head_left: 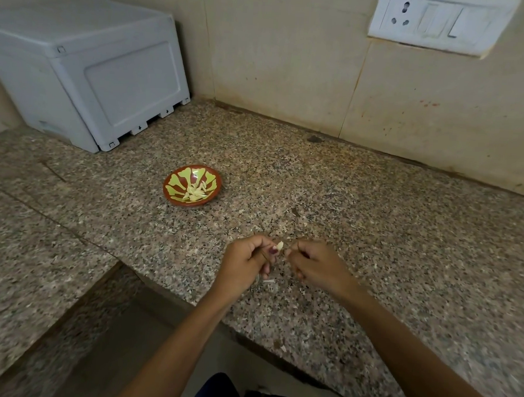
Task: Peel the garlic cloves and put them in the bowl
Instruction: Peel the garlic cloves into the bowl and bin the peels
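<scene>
Garlic clove (279, 245) sits pinched btwn both hands, just above the granite counter (375, 219) near its front edge. Left hand (247, 259) curled, thumb & fingers on the clove; right hand (315, 266) curled too, fingertips at the clove's other side. Red-and-yellow bowl (176, 180) w/ peeled cloves (196, 192) stands apart, back-left. Peel scraps (269, 281) on counter under hands. Grey plastic box (88, 74) in corner; wall socket (440, 21) upper right.
</scene>
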